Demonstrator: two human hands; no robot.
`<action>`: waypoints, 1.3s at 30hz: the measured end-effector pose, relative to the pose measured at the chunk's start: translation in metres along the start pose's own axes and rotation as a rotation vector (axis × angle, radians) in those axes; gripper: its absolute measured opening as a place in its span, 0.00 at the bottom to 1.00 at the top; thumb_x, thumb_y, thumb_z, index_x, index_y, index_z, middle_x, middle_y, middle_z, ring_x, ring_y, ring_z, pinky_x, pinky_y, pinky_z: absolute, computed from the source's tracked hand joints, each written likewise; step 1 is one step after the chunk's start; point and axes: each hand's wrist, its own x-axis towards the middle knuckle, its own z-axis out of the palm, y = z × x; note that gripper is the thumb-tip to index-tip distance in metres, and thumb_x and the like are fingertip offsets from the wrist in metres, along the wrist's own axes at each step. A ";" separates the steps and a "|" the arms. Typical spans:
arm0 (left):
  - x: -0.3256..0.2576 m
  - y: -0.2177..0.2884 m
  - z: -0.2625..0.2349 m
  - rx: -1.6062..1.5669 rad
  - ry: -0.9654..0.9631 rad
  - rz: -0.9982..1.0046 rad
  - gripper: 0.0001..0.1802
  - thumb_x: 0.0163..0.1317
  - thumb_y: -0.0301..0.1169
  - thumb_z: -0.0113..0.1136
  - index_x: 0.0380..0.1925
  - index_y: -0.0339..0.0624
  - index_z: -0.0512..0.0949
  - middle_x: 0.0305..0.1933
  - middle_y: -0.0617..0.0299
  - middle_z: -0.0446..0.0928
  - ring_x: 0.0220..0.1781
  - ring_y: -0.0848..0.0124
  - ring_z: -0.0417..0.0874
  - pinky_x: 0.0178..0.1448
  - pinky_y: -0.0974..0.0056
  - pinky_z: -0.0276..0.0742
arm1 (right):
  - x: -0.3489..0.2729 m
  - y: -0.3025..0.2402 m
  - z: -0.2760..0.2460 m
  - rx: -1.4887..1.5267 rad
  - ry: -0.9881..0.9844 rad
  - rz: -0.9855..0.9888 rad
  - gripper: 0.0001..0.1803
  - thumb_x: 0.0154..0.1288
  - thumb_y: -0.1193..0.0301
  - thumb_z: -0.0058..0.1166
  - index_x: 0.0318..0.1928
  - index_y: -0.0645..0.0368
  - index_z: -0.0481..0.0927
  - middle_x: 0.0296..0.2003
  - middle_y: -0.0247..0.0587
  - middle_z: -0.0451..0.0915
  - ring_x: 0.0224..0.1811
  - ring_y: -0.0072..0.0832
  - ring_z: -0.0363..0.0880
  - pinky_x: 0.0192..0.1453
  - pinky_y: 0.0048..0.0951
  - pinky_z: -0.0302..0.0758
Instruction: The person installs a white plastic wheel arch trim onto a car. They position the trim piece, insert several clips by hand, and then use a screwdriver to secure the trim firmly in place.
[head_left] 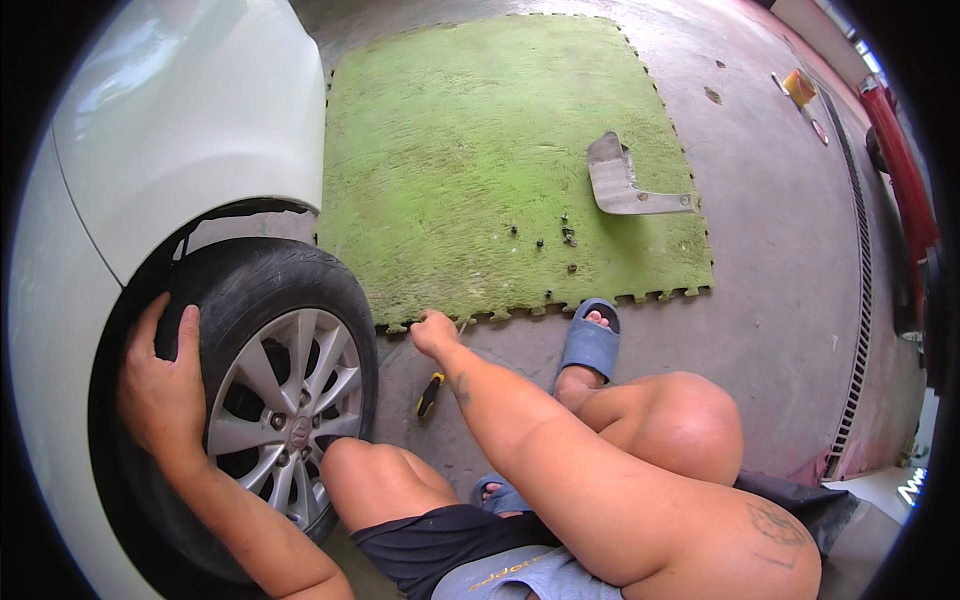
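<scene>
My left hand (165,390) reaches into the wheel arch of a white car. It lies against the black tyre (270,275), with thumb and fingers apart. The wheel has a silver multi-spoke rim (300,430). My right hand (435,333) is closed above the near edge of a green foam mat (480,120); whatever its curled fingers hold is hidden. Beneath that forearm, a screwdriver (430,396) with a yellow and black handle lies on the floor, its shaft partly covered.
On the mat lie several small dark fasteners (568,236) and a bent grey bracket-like panel (620,185). The white car body (200,120) rises at left. A yellow-orange container (799,87) stands far right, beside a floor drain grate (858,260) and a red vehicle (900,190).
</scene>
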 end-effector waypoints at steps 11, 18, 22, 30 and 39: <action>0.001 -0.002 0.004 -0.020 0.028 0.022 0.27 0.66 0.57 0.63 0.59 0.56 0.84 0.62 0.52 0.83 0.62 0.48 0.83 0.64 0.51 0.78 | 0.003 -0.003 -0.005 -0.033 -0.022 -0.014 0.24 0.64 0.63 0.54 0.58 0.57 0.84 0.59 0.56 0.83 0.63 0.51 0.81 0.68 0.45 0.76; 0.002 0.000 0.007 0.010 0.068 0.039 0.26 0.66 0.55 0.63 0.57 0.54 0.85 0.58 0.53 0.85 0.58 0.49 0.85 0.60 0.50 0.80 | 0.026 -0.051 -0.004 0.290 0.107 -0.118 0.24 0.70 0.54 0.52 0.53 0.59 0.86 0.54 0.58 0.85 0.60 0.53 0.82 0.64 0.47 0.76; 0.004 -0.001 0.016 0.087 0.139 0.063 0.25 0.66 0.53 0.64 0.56 0.52 0.86 0.56 0.52 0.86 0.55 0.49 0.86 0.58 0.50 0.81 | 0.033 -0.126 -0.029 0.576 0.200 -0.187 0.27 0.76 0.50 0.47 0.45 0.65 0.83 0.45 0.60 0.85 0.51 0.55 0.83 0.57 0.50 0.75; 0.009 -0.002 0.022 0.136 0.275 0.149 0.22 0.66 0.48 0.67 0.53 0.47 0.87 0.51 0.49 0.87 0.52 0.48 0.87 0.57 0.50 0.82 | 0.034 -0.250 -0.067 0.975 -0.018 -0.229 0.25 0.80 0.51 0.45 0.51 0.63 0.79 0.40 0.44 0.82 0.43 0.34 0.78 0.49 0.40 0.75; 0.005 0.028 0.044 -0.556 0.365 0.123 0.09 0.68 0.25 0.67 0.46 0.34 0.85 0.46 0.55 0.86 0.46 0.66 0.86 0.53 0.63 0.82 | 0.044 -0.302 -0.041 1.008 -0.086 -0.259 0.31 0.79 0.46 0.42 0.62 0.60 0.75 0.56 0.57 0.83 0.61 0.48 0.81 0.65 0.43 0.74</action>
